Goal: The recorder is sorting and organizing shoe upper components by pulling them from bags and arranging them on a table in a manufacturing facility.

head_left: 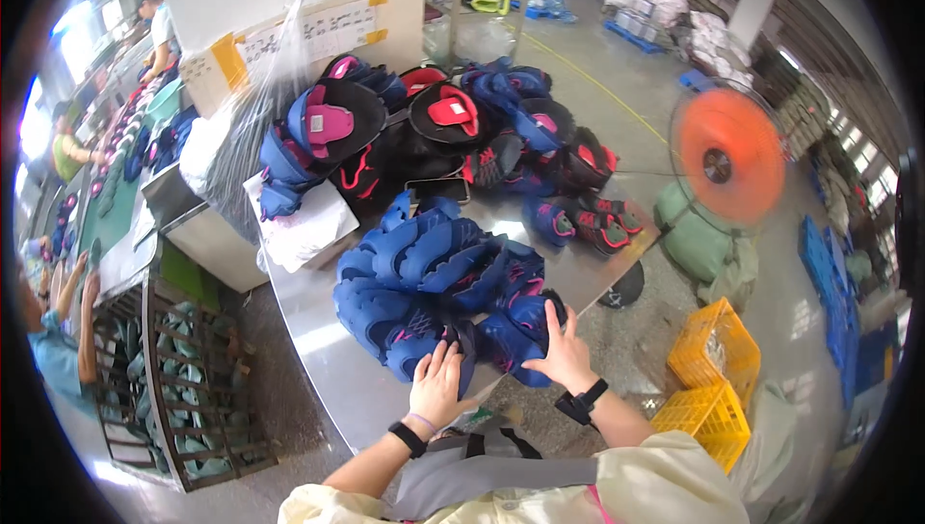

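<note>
A heap of dark blue shoe uppers [414, 254] with pink stitching covers the near half of the metal table [313, 331]. My left hand [438, 387] lies with fingers outstretched on the side of the nearest blue upper [395, 336]. Beside it, my right hand [564, 351] touches another blue upper [511, 331], its thumb and fingers spread apart against the right side. Neither hand visibly closes around an upper. Farther back on the table are more blue uppers [535, 124] and black ones with red and pink linings [448, 115].
White paper [303, 225] and a phone-like dark slab [438, 191] lie among the uppers. An orange fan [727, 153] and yellow crates [713, 351] stand to the right. At left are a metal cage cart [164, 379], a green conveyor [111, 201] and other people [63, 351].
</note>
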